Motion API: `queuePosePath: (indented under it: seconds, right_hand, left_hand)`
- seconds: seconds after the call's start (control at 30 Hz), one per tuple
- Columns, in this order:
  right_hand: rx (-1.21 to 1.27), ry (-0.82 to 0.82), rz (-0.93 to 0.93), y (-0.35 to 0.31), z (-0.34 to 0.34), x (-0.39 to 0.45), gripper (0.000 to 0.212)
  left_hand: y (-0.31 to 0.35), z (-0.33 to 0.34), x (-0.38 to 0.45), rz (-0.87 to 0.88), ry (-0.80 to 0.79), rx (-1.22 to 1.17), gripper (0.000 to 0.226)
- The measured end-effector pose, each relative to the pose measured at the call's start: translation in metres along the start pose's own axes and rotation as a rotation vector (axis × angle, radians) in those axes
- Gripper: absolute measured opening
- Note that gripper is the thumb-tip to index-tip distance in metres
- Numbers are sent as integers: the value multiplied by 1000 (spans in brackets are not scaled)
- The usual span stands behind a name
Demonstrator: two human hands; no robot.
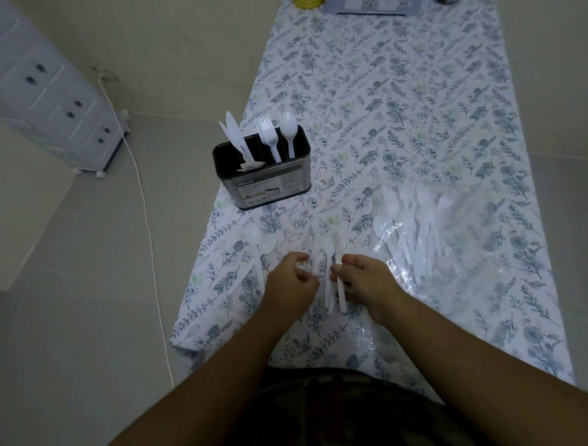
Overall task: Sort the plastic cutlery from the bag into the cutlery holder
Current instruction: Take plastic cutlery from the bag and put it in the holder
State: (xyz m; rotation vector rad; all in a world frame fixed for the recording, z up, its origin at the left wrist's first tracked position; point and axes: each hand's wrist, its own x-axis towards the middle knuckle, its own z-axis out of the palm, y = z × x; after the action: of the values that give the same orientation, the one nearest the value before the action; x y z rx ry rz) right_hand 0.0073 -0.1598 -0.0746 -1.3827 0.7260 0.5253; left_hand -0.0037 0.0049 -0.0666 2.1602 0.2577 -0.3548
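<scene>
A black and steel cutlery holder (pixel 270 187) stands near the table's left edge, with white knives (pixel 234 135), forks (pixel 266 135) and a spoon (pixel 289 130) upright in separate slots. A clear plastic bag (pixel 451 229) with several white forks and spoons lies to the right. Between my hands lies a small bunch of loose white cutlery (pixel 328 273). My left hand (pixel 291 280) is curled at its left side, fingers on a piece. My right hand (pixel 366 280) pinches a white handle (pixel 341 294). Two spoons (pixel 259 246) lie left of my left hand.
A floral tablecloth (pixel 397 111) covers the long table. A grey tray (pixel 369 8) and a yellow object (pixel 307 3) sit at the far end. On the floor to the left stand a white drawer cabinet (pixel 54 105) and a white cable (pixel 143 197).
</scene>
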Motion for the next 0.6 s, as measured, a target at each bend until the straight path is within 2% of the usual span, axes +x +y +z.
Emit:
queuePosePath:
  seconds: [0.17,0.23,0.33,0.4,0.47,0.5,0.6]
  right_hand:
    - [14,-100,-20,1,2,-5,44]
    - [19,-101,-36,1,1,-6,39]
    - [15,-89,-46,1,-4,-6,22]
    - [-4,-69,-57,2,-7,-6,14]
    - [-15,-29,-74,4,-10,-7,18]
    - [-5,-13,-75,4,-12,-7,18]
    - [27,-15,-62,4,-15,-9,8]
  left_hand:
    - [5,7,-3,75,-122,-137,33]
    - [6,7,-3,117,-141,-135,34]
    - [8,5,-3,190,-147,-34,31]
    - [9,4,-1,211,-78,65,23]
    - [8,6,2,188,-11,157,17]
    - [8,7,3,162,-2,199,21]
    - [7,12,3,152,-16,283,24]
